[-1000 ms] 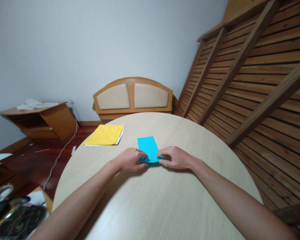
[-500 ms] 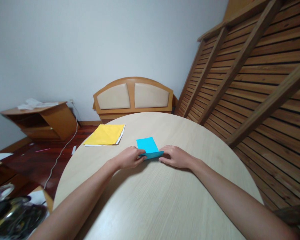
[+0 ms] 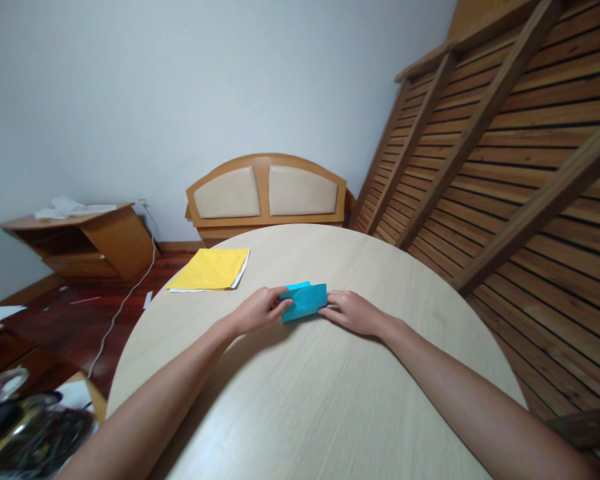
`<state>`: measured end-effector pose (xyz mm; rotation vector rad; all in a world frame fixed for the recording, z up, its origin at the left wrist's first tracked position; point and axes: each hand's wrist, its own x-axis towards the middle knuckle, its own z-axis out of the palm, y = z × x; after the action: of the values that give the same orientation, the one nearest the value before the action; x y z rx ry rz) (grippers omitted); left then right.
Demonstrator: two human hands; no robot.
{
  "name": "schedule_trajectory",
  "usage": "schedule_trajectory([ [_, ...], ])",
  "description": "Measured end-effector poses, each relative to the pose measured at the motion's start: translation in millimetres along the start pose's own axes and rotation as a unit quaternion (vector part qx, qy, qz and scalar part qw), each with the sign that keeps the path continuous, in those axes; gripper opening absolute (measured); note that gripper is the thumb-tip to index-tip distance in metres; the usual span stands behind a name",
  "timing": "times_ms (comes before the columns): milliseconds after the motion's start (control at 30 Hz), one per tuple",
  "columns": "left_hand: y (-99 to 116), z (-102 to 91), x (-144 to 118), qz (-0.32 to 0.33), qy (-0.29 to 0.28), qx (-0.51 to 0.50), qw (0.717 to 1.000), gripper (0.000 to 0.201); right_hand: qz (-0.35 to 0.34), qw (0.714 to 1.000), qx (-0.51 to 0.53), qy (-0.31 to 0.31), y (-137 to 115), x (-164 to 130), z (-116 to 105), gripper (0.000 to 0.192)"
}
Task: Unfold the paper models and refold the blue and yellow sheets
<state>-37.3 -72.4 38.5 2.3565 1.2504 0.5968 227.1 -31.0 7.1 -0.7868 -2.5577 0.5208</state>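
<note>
Two hands are working one blue paper sheet (image 3: 305,301) near the middle of the round table (image 3: 330,400): I am seeing my left hand (image 3: 260,311) pinching its left end and my right hand (image 3: 351,311) gripping its right end, the near flap standing raised over the rest. One yellow paper stack (image 3: 210,270) is lying well apart at the table's far left edge.

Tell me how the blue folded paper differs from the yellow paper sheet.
The blue folded paper is pinched between the left hand and right hand; the yellow paper sheet lies untouched. The blue one is smaller and partly raised; the yellow one lies flat atop white sheets. Both are on the round wooden table.
</note>
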Motion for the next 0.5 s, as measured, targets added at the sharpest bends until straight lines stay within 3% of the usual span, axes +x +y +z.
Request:
schedule_trajectory([
  [200,-2.7,2.3,1.0,-0.029,0.029,-0.021,0.999,0.032,0.051,0.998,0.037,0.024,-0.3,-1.6,2.8,0.023],
  [367,-11.1,8.7,1.4,-0.051,0.040,0.048,0.997,0.040,0.057,0.993,0.103,0.031,2.0,-2.5,7.6,0.065],
  [500,-15.1,13.5,0.6,-0.034,0.092,0.099,0.990,0.059,0.068,0.990,0.114,0.036,3.5,-1.7,9.5,0.072],
])
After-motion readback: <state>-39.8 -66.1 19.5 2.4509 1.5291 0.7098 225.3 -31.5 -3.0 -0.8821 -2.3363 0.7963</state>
